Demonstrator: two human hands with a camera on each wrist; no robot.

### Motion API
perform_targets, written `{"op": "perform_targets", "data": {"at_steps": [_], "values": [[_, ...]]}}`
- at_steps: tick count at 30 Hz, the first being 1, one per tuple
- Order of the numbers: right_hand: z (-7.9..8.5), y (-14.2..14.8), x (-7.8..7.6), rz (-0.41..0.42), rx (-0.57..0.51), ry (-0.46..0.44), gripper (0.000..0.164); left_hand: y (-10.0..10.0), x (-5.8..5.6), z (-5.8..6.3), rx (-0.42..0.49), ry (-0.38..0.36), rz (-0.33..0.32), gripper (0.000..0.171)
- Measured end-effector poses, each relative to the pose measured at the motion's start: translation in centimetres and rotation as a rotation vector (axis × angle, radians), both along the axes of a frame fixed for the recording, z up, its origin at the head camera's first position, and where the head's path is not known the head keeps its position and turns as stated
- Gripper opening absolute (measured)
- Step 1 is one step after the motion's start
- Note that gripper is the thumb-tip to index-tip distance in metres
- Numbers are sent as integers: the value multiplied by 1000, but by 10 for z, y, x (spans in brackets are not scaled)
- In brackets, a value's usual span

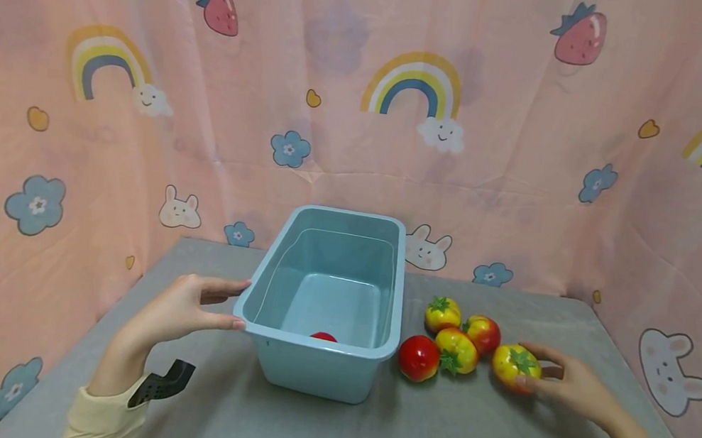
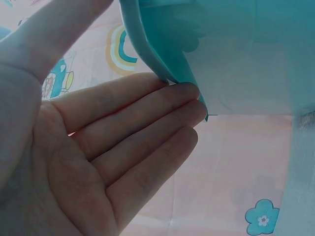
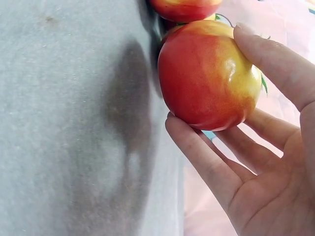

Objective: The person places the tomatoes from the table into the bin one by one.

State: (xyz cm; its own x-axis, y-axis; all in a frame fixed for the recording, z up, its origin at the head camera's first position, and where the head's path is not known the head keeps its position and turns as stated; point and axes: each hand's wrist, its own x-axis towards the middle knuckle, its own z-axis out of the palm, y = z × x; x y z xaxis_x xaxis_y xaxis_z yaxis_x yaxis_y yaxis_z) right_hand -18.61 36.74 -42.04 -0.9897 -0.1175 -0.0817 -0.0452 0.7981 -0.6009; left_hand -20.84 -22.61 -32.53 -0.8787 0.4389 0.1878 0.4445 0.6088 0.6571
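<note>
In the head view my right hand (image 1: pixel 571 388) holds a yellow-and-red tomato (image 1: pixel 511 368) with a green leafy top. Its thumb and fingers lie on opposite sides of the tomato (image 3: pixel 206 78) in the right wrist view. My left hand (image 1: pixel 187 309) touches a light blue plastic bin (image 1: pixel 322 369) at its near left corner. Straight left fingers (image 2: pixel 147 147) meet the bin's rim in the left wrist view. Inside the bin, part of a red round thing (image 1: pixel 324 336) shows above the near rim; the rest is hidden.
Right of the bin lie a red tomato (image 1: pixel 418 359), a yellow tomato (image 1: pixel 442 315), another yellow one (image 1: pixel 455 351) and a red-yellow one (image 1: pixel 483 334), close together. They rest on a grey table (image 1: pixel 431 434). A pink patterned curtain (image 1: pixel 240 107) hangs behind and at the sides.
</note>
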Motion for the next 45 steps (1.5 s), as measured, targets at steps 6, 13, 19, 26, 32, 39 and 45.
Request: {"op": "perform_targets", "data": {"at_steps": [6,13,19,26,32,39,45], "values": [[3,1,0,1,11,17,66,0,-1,0,0,8,-2,68],[10,1,0,15,-6,26,64,0,0,0,-12,-5,0,69],[17,-2,1,16,-2,38,65,0,0,0,-9,3,-2,68],[24,-4,1,26,10,72,63,0,-1,-1,-4,-5,1,68],[31,-7,2,29,13,72,63,0,-2,-2,1,-3,-3,68],[40,-10,2,67,-6,124,60,-1,-2,-2,1,-13,-6,68],[48,-15,0,74,15,146,60,-1,-2,-2,2,-9,-7,68]]}}
